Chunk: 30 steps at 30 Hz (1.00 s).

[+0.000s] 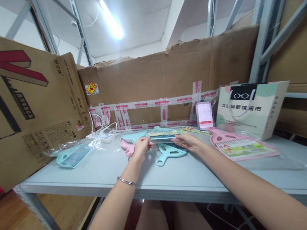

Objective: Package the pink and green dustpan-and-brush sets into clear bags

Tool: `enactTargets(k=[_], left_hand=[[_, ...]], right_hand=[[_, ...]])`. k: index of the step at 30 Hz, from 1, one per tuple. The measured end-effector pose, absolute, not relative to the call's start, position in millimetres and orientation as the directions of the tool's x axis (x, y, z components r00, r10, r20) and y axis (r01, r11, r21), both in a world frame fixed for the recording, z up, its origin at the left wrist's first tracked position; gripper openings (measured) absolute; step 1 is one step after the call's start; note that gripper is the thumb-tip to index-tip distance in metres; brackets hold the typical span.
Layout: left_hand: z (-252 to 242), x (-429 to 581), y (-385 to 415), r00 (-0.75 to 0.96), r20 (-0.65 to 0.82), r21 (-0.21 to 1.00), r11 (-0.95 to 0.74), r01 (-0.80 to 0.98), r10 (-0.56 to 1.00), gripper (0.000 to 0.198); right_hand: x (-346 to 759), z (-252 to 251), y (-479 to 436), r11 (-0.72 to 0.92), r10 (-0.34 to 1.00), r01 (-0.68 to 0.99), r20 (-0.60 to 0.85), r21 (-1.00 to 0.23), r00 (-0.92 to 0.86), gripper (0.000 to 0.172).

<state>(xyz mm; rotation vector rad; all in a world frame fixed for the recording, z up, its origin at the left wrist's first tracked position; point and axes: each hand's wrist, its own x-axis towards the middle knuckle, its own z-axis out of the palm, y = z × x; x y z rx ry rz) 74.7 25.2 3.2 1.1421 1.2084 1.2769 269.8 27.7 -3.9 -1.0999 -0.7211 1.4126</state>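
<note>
Both my hands grip a light-blue mini dustpan [158,138] by its two sides, tilted nearly edge-on above the table. A printed card shows inside it. My left hand [143,147] pinches the left end, and my right hand [188,142] closes on the right end. Under it on the table lies a light-blue brush [167,156] with dark bristles, its handle toward me. Just left of my left hand are a pink handled piece [127,147] and another light-blue dustpan [132,135], both partly covered.
At right lies a pink dustpan set [243,148] with a printed card. A blue set [73,157] in clear plastic sits at left. Behind stand a paper bag [250,109], a phone-like screen [205,115], a power strip [102,137] and a cardboard wall [149,75].
</note>
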Motion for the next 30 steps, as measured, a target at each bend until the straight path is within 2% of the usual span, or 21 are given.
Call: enactTargets(k=[7, 10, 13, 14, 16, 19, 20, 23, 26, 28, 30], left_hand=[[5, 78, 29, -0.05, 0.159, 0.983, -0.163, -0.085, 0.986, 0.02], [7, 75, 29, -0.039, 0.25, 0.964, -0.253, -0.083, 0.967, 0.038], [5, 71, 29, 0.084, 0.47, 0.88, -0.473, 0.03, 0.879, 0.067], [4, 71, 29, 0.124, 0.536, 0.832, -0.548, 0.089, 0.835, 0.069], [3, 70, 30, 0.145, 0.606, 0.759, -0.623, 0.193, 0.783, 0.053], [3, 70, 31, 0.069, 0.618, 0.752, -0.614, 0.241, 0.783, 0.022], [4, 70, 30, 0.041, 0.618, 0.758, -0.609, 0.231, 0.785, 0.02], [6, 68, 30, -0.066, 0.633, 0.766, -0.611, 0.202, 0.771, 0.021], [7, 67, 29, -0.151, 0.626, 0.778, -0.6, 0.183, 0.765, 0.024], [7, 67, 29, -0.172, 0.616, 0.787, -0.593, 0.17, 0.768, 0.025], [8, 67, 28, -0.181, 0.62, 0.785, -0.602, 0.147, 0.763, 0.025]], right_hand=[[270, -2, 32, -0.087, 0.949, -0.394, -0.196, -0.915, 0.247, 0.011], [271, 2, 30, -0.064, 0.947, -0.398, -0.182, -0.915, 0.265, 0.015], [271, 4, 28, -0.059, 0.957, -0.396, -0.165, -0.916, 0.238, 0.017], [271, 4, 28, -0.058, 0.962, -0.394, -0.157, -0.917, 0.223, 0.017], [270, 5, 27, -0.046, 0.973, -0.39, -0.13, -0.919, 0.192, 0.016], [270, 8, 25, -0.006, 0.986, -0.388, -0.07, -0.922, 0.152, 0.014], [270, 10, 24, 0.021, 0.99, -0.391, -0.035, -0.92, 0.136, 0.02], [272, 15, 17, 0.09, 0.994, -0.407, 0.107, -0.909, -0.02, 0.055], [275, 16, 10, 0.196, 0.934, -0.306, 0.273, -0.932, -0.231, 0.081], [276, 16, 8, 0.328, 0.892, -0.152, 0.358, -0.932, -0.276, 0.082], [275, 15, 10, 0.435, 0.875, -0.002, 0.423, -0.9, -0.233, 0.066]])
